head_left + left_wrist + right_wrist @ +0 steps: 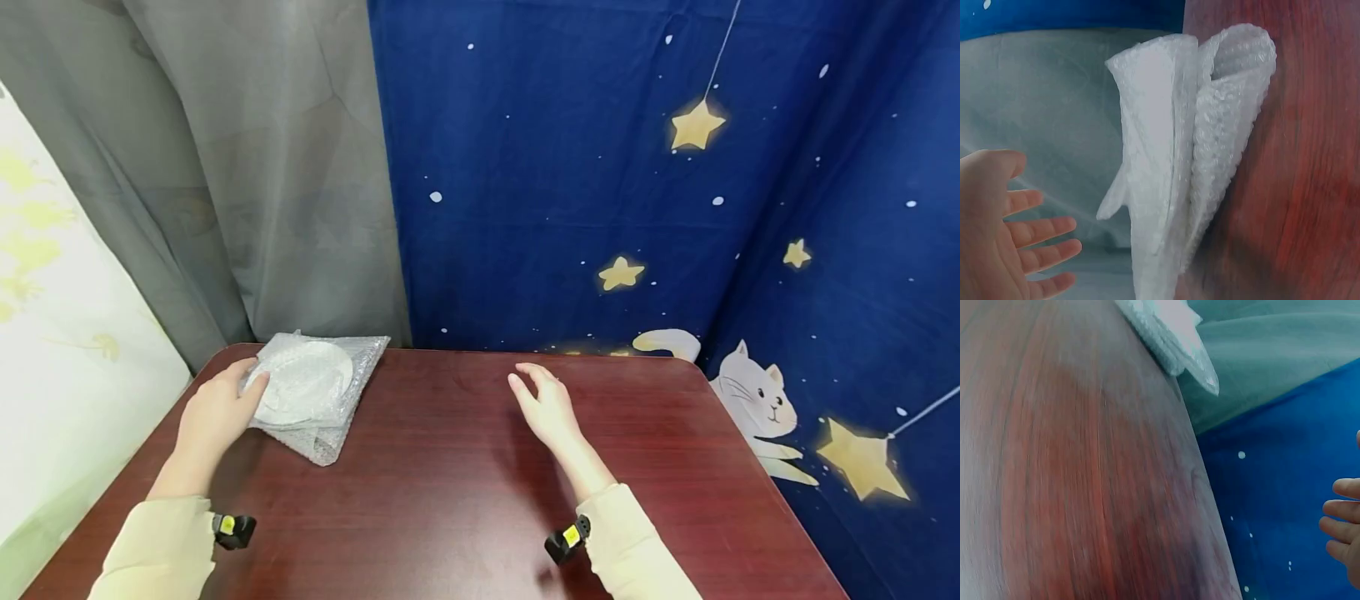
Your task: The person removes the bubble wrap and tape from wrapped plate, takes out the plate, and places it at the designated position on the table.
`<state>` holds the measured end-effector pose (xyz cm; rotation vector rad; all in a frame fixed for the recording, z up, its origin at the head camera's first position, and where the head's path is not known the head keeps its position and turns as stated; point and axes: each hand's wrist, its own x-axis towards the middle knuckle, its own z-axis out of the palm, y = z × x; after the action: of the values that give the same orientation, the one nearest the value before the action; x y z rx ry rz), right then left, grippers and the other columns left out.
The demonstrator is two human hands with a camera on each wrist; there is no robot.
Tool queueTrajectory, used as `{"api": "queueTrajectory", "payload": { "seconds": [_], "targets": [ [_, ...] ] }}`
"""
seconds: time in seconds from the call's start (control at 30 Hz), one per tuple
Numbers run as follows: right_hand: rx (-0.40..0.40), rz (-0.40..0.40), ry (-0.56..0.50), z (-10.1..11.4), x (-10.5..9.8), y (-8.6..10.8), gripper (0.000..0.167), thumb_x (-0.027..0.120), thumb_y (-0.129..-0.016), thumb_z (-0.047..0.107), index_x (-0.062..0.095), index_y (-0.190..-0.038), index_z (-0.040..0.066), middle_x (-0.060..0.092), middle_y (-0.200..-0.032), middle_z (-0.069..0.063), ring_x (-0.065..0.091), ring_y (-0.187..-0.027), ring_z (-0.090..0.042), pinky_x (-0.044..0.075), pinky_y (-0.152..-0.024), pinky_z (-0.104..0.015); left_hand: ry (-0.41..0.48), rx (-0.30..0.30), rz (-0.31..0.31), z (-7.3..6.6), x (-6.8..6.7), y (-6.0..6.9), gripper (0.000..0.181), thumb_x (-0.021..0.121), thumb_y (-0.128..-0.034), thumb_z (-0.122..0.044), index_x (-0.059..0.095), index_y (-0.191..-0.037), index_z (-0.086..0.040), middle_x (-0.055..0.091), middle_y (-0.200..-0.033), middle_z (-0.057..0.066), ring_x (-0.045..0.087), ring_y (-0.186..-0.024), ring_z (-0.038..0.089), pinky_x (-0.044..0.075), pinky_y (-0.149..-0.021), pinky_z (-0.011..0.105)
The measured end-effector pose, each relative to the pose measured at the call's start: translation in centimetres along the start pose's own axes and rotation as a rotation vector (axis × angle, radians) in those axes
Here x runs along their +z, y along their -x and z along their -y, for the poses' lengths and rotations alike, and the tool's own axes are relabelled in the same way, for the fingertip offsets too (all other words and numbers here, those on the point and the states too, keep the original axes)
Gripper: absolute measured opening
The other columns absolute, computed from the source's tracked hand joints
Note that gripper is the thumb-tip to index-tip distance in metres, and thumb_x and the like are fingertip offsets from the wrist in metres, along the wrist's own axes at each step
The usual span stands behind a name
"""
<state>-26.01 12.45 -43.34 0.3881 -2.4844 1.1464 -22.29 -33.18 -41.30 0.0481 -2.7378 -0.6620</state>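
As I watch from afar, a bubble wrap packet (pixel 326 440) sits at the far left corner of the table (pixel 442 475), with a round, flat, white object (pixel 309 379) inside it. What that object is I cannot tell through the cloudy layers. The packet is see-through, crinkled and studded with small bubbles; from the left wrist camera I see one fold curl into an open, tube-like mouth. I have the left hand (pixel 217 408) just beside the packet, fingers loosely spread and grasping nothing, a gap showing between the two. I have the right hand (pixel 547 404) raised over the table, well apart from the packet, relaxed and likewise free of any load. The table is smooth, dark red and wood-grained, with rounded corners. Behind it a plain grey curtain (pixel 300 167) meets a blue curtain (pixel 525 167) printed with yellow stars (pixel 697 125).
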Motion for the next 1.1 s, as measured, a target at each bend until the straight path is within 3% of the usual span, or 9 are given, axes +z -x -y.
{"api": "queueTrajectory", "payload": {
  "seconds": [0.53, 0.73, 1.1],
  "targets": [
    [0.051, 0.022, -0.140, 1.6, 3.6, 0.8, 0.040, 0.058, -0.096, 0.033, 0.063, -0.122, 0.003, 0.063, -0.121, -0.011, 0.057, -0.114, -0.026, 0.042, -0.097, -0.042, 0.062, -0.071, 0.011, 2.1, -0.4, -0.1, 0.059, 0.039, -0.1015, -0.039, 0.041, -0.136, 0.009, 0.049, -0.124, 0.039, 0.047, -0.109, 0.055, 0.036, -0.084, 0.065],
    [0.065, 0.042, -0.225, 2.0, 5.2, 1.1, 0.042, 0.059, -0.095, 0.031, 0.060, -0.125, 0.001, 0.064, -0.119, -0.015, 0.058, -0.113, -0.028, 0.043, -0.096, -0.044, 0.087, -0.072, 0.023, 2.8, -0.4, -0.4, 0.059, 0.039, -0.1018, -0.037, 0.041, -0.136, 0.011, 0.050, -0.120, 0.039, 0.052, -0.105, 0.052, 0.039, -0.080, 0.063],
    [0.103, 0.104, -0.360, 3.7, 7.5, 1.1, 0.043, 0.062, -0.094, 0.027, 0.057, -0.127, 0.001, 0.063, -0.120, -0.015, 0.059, -0.112, -0.033, 0.044, -0.095, -0.046, 0.086, -0.072, 0.067, 3.3, -0.9, -0.8, 0.062, 0.038, -0.1021, -0.036, 0.037, -0.134, 0.017, 0.045, -0.120, 0.044, 0.047, -0.106, 0.056, 0.038, -0.083, 0.065]
  ]
}}
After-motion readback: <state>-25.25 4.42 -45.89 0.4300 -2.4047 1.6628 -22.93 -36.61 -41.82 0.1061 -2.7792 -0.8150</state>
